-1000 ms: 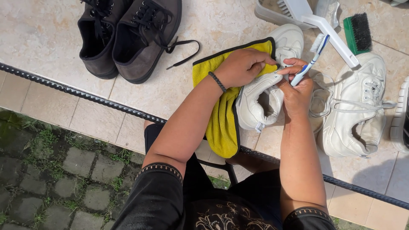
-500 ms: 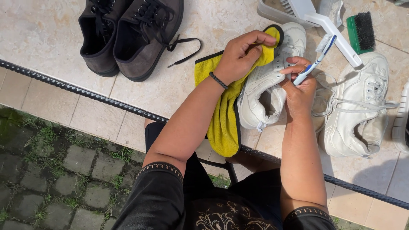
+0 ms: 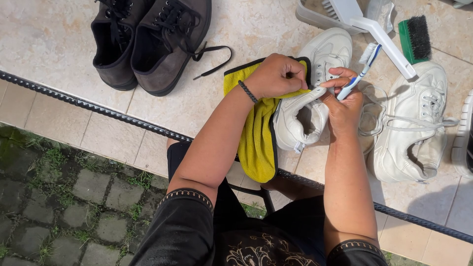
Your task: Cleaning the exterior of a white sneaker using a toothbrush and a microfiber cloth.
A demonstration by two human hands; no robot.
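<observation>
A white sneaker [image 3: 315, 88] lies on the tiled ledge, partly over a yellow cloth [image 3: 256, 143] that hangs over the ledge's edge. My left hand [image 3: 278, 76] presses on the cloth and pinches the sneaker's tongue near the laces. My right hand [image 3: 345, 101] holds a blue and white toothbrush [image 3: 362, 66], bristles up, and also touches the tongue. A second white sneaker [image 3: 414, 123] with loose laces lies to the right.
A pair of dark brown lace-up shoes [image 3: 148, 39] stands at the upper left. A white brush with a long handle [image 3: 369, 24], a grey tray [image 3: 320, 15] and a green scrub brush [image 3: 416, 37] lie at the top right. Mossy paving [image 3: 59, 197] lies below the ledge.
My left hand has shifted from the yellow cloth's far side toward the sneaker's tongue. The sneaker has turned a little toward me. The toothbrush stays in my right hand.
</observation>
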